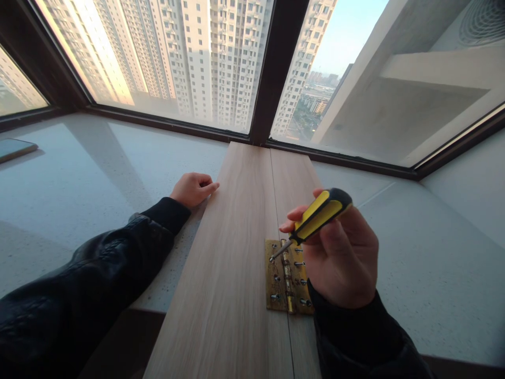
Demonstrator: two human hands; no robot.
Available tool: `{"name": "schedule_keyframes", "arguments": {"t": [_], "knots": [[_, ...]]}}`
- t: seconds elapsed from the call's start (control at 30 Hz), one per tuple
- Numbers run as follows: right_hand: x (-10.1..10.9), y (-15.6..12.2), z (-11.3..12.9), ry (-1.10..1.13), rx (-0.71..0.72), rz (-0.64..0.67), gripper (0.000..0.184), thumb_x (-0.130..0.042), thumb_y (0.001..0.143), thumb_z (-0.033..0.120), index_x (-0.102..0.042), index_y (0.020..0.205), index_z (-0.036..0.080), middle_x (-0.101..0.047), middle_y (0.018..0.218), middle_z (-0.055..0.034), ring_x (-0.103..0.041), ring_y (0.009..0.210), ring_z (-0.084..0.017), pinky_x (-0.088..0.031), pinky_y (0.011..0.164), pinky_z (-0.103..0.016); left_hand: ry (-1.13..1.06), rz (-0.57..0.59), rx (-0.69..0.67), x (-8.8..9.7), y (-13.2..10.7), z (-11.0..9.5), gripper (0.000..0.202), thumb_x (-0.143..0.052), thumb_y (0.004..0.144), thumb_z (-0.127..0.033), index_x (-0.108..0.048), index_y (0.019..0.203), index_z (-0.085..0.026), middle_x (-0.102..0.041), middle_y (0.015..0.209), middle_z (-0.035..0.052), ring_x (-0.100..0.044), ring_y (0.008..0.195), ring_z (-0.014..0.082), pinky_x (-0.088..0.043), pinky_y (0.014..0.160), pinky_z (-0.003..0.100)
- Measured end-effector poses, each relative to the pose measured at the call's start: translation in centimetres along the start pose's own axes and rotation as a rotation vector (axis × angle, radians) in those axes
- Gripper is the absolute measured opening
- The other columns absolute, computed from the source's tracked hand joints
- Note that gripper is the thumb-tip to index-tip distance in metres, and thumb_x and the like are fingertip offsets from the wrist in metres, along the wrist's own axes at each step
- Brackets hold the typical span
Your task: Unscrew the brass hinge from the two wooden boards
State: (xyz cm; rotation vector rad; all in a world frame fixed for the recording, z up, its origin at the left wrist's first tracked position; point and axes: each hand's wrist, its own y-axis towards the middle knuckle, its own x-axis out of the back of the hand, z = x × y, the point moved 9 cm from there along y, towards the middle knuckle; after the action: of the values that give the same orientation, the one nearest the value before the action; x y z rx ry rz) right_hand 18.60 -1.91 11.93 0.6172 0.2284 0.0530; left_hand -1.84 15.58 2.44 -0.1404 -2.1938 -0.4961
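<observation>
My right hand (347,258) is wrapped round a yellow and black screwdriver (321,213). The tool slants down to the left, and its tip meets a screw in the left leaf of a brass hinge (278,287). This hinge lies unfolded across the seam between a wide wooden board (232,252) and a narrower wooden board (294,181). Several screws stand in its holes, some visibly raised; my right hand hides part of the right leaf. At the wide board's left edge, my left hand (193,189) is closed, fingers curled, with a fingertip against the edge.
Both boards lie on a pale speckled sill (106,173), their far ends close to the dark window frame (258,121). A flat, phone-like object (18,149) rests at the far left. Tall buildings (189,58) show through the glass.
</observation>
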Motion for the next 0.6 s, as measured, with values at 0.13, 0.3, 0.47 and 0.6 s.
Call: {"name": "schedule_keyframes", "arguments": {"t": [0.13, 0.3, 0.47, 0.6], "knots": [[-1.2, 0.1, -0.6, 0.191, -0.073, 0.092, 0.020, -0.043, 0.098, 0.030, -0.056, 0.113, 0.024, -0.051, 0.087, -0.0036, -0.050, 0.068, -0.012, -0.046, 0.063, -0.029, 0.000, 0.000, -0.005, -0.1, 0.1, 0.2, 0.038, -0.049, 0.076, -0.045, -0.052, 0.052, -0.015, -0.039, 0.049, -0.0034, -0.037, 0.052, 0.0101, -0.026, 0.053, 0.025], [-0.6, 0.1, -0.6, 0.115, -0.036, 0.031, 0.022, -0.059, 0.089, 0.037, -0.059, 0.103, 0.021, -0.047, 0.092, -0.0042, -0.047, 0.076, -0.013, -0.044, 0.070, -0.030, -0.004, -0.005, 0.002, 0.1, 0.0, 0.0, 0.038, -0.050, 0.076, -0.044, -0.052, 0.052, -0.015, -0.037, 0.049, -0.0036, -0.036, 0.052, 0.0101, -0.026, 0.053, 0.025], [0.7, 0.0, -0.8, 0.053, -0.030, -0.055, 0.024, -0.064, 0.086, 0.035, -0.060, 0.107, 0.025, -0.051, 0.081, -0.0024, -0.051, 0.072, -0.014, -0.047, 0.065, -0.029, -0.016, -0.008, -0.016, 0.2, -0.2, -0.5, 0.043, -0.048, 0.078, -0.047, -0.045, 0.049, -0.015, -0.033, 0.049, -0.0038, -0.033, 0.051, 0.0094, -0.025, 0.052, 0.025], [0.6, 0.2, -0.6, 0.059, -0.004, -0.065, 0.018, -0.056, 0.092, 0.033, -0.060, 0.108, 0.025, -0.057, 0.086, -0.0036, -0.057, 0.070, -0.017, -0.049, 0.064, -0.032, -0.010, -0.049, -0.038, 0.7, -0.6, -0.9, 0.044, -0.047, 0.080, -0.049, -0.045, 0.051, -0.016, -0.033, 0.049, -0.0040, -0.032, 0.050, 0.0089, -0.025, 0.051, 0.025]]}}
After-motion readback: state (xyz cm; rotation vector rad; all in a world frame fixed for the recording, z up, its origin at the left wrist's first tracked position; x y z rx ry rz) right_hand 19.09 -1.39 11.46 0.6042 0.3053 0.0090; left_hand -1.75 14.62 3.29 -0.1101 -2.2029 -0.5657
